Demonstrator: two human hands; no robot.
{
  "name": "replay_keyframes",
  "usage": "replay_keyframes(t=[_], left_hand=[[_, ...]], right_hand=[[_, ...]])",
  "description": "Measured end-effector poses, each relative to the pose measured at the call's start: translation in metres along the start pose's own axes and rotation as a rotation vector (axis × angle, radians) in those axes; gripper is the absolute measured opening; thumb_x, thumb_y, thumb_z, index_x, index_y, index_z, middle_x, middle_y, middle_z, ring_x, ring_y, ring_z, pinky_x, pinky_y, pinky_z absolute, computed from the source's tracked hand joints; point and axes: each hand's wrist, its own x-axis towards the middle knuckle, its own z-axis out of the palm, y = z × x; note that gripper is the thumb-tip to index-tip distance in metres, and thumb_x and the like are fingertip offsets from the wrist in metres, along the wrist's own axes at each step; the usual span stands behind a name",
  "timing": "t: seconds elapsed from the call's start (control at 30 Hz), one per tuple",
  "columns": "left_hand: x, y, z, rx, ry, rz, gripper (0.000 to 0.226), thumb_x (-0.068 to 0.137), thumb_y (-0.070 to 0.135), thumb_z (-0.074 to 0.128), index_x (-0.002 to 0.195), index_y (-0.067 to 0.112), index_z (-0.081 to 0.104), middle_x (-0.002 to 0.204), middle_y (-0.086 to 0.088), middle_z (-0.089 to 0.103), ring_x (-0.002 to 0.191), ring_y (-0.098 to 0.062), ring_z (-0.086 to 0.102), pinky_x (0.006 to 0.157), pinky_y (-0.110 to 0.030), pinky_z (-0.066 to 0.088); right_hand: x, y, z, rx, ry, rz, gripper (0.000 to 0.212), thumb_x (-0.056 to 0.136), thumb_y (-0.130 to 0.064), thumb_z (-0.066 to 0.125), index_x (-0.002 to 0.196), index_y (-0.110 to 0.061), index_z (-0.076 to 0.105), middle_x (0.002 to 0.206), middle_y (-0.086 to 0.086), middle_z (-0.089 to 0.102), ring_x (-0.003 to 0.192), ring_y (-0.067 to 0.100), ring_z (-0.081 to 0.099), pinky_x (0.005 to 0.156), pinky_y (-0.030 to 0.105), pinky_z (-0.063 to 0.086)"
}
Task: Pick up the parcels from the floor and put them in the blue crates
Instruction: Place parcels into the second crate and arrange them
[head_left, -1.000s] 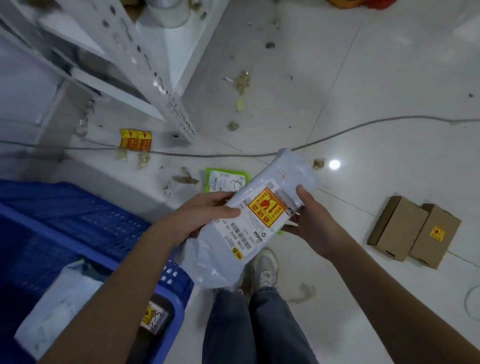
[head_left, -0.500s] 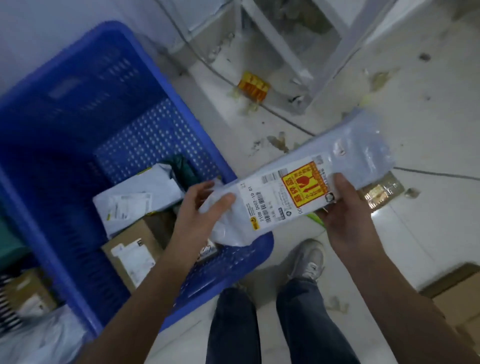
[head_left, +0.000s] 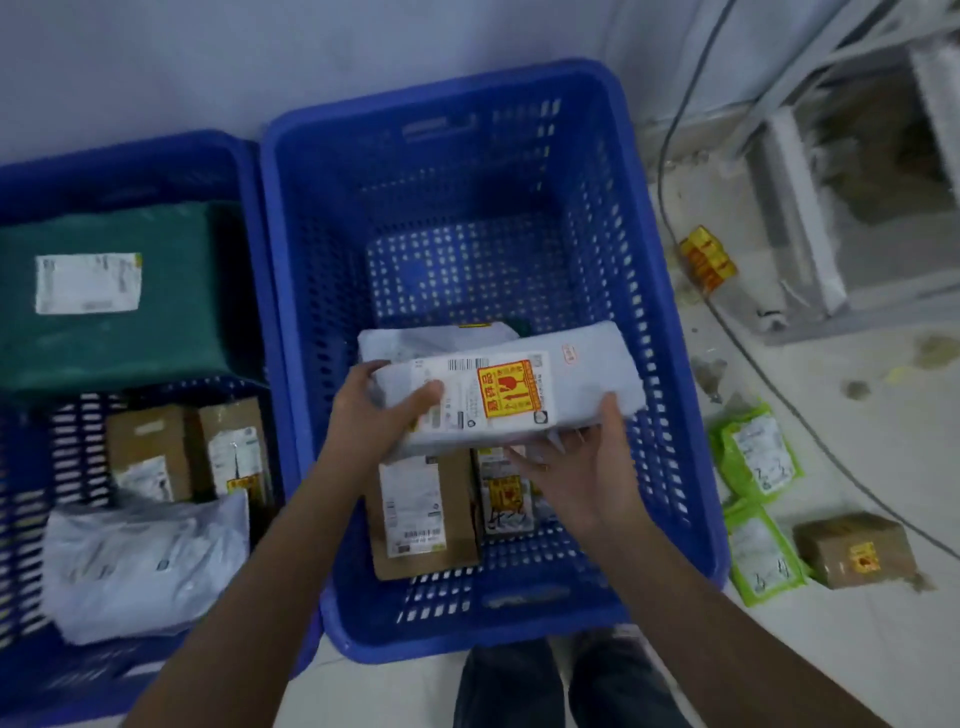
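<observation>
I hold a grey plastic mailer parcel (head_left: 582, 374) with a white label and a yellow-red fragile sticker over the middle blue crate (head_left: 670, 364). My left hand (head_left: 379, 415) grips its left end, thumb on top. My right hand (head_left: 582, 467) supports its right end from below, thumb up along the near edge. Under it in the crate lie a cardboard box (head_left: 421, 519), a second labelled parcel (head_left: 506, 499) and another grey mailer (head_left: 441, 338). A second blue crate (head_left: 249, 234) stands to the left, holding a green parcel (head_left: 171, 291), two small boxes (head_left: 150, 452) and a grey mailer (head_left: 140, 561).
On the floor right of the crate lie two green mailers (head_left: 758, 457), a brown box with a yellow sticker (head_left: 852, 551) and a yellow-red packet (head_left: 709, 260). A cable (head_left: 737, 332) runs across the tiles. A white metal rack (head_left: 810, 218) stands at the back right. My legs show below.
I turned left from the open floor to face the crates. The grey mailer, held in both hands, moved from beside the crate to directly over its inside.
</observation>
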Motion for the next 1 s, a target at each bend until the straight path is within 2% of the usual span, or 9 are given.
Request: replay_keyframes(t=[0.07,0.13,0.27,0.43,0.6,0.8,0.9,0.97,1.0], left_hand=[[0.022,-0.002,-0.011,-0.02,0.012,0.01,0.062,0.079,0.031,0.073,0.131,0.01,0.046,0.116,-0.001,0.056,0.087,-0.009,0.056,0.069,-0.019,0.045],[0.041,-0.005,-0.02,-0.015,0.005,0.049,0.059,0.078,0.031,0.074,0.127,0.01,0.048,0.109,0.0,0.058,0.081,-0.006,0.057,0.066,-0.018,0.047],[0.078,-0.018,-0.031,0.114,-0.058,0.121,0.07,0.074,0.031,0.078,0.133,0.016,0.044,0.116,0.0,0.056,0.097,-0.015,0.059,0.08,-0.029,0.051],[0.108,-0.035,-0.009,0.59,-0.053,0.105,0.071,0.085,0.035,0.066,0.142,0.013,0.029,0.143,-0.016,0.024,0.111,-0.033,0.052,0.092,-0.04,0.044],[0.115,-0.058,0.02,0.958,-0.007,0.091,0.056,0.095,0.018,0.049,0.145,0.016,0.024,0.145,-0.019,0.021,0.119,-0.042,0.042,0.091,-0.047,0.043],[0.116,-0.062,0.028,1.308,-0.01,0.091,0.055,0.098,0.021,0.042,0.148,0.016,0.02,0.144,-0.014,0.03,0.12,-0.038,0.043,0.08,-0.039,0.039],[0.113,-0.048,0.027,1.505,-0.015,0.072,0.054,0.098,0.028,0.036,0.148,0.015,0.02,0.15,-0.011,0.024,0.13,-0.034,0.033,0.093,-0.038,0.037],[0.105,-0.04,0.031,1.522,0.02,0.062,0.058,0.097,0.029,0.039,0.148,0.01,0.018,0.151,-0.013,0.021,0.133,-0.033,0.029,0.1,-0.039,0.034],[0.098,-0.035,0.035,1.489,0.041,0.062,0.06,0.096,0.029,0.04,0.148,0.007,0.018,0.151,-0.015,0.02,0.133,-0.034,0.029,0.102,-0.04,0.033]], right_hand=[[0.028,0.001,0.005,-0.088,0.06,-0.002,0.058,0.094,-0.06,0.027,0.131,-0.02,0.048,0.116,0.004,0.062,0.113,0.025,0.057,0.103,0.051,0.039],[0.056,-0.005,0.006,-0.194,0.159,-0.054,0.057,0.093,-0.057,0.037,0.136,-0.02,0.044,0.124,0.001,0.059,0.109,0.021,0.059,0.099,0.044,0.044],[0.096,-0.008,0.008,-0.511,0.183,0.027,0.064,0.088,-0.053,0.054,0.143,-0.027,0.034,0.143,-0.001,0.047,0.12,0.021,0.053,0.087,0.036,0.05],[0.127,0.003,0.022,-0.838,0.157,0.039,0.042,0.096,-0.037,0.047,0.135,-0.02,0.044,0.128,0.002,0.053,0.111,0.019,0.053,0.091,0.03,0.045],[0.155,0.014,0.019,-1.245,0.132,-0.001,0.047,0.098,-0.009,0.038,0.144,-0.013,0.032,0.141,0.009,0.044,0.127,0.026,0.044,0.1,0.031,0.038],[0.165,0.011,0.01,-1.697,-0.024,0.348,0.076,0.094,-0.021,0.044,0.152,-0.017,-0.004,0.159,0.009,0.007,0.144,0.031,0.016,0.118,0.038,0.019],[0.164,0.004,0.006,-1.78,0.043,0.227,0.078,0.084,-0.031,0.046,0.151,-0.02,0.008,0.157,0.011,0.012,0.142,0.034,0.018,0.115,0.047,0.023],[0.156,-0.004,-0.001,-1.672,0.094,0.088,0.052,0.091,-0.026,0.042,0.139,-0.011,0.032,0.14,0.015,0.035,0.126,0.032,0.041,0.103,0.041,0.039],[0.15,-0.008,-0.006,-1.566,0.113,0.003,0.032,0.092,-0.023,0.041,0.12,-0.008,0.046,0.117,0.014,0.049,0.103,0.025,0.052,0.086,0.034,0.047]])
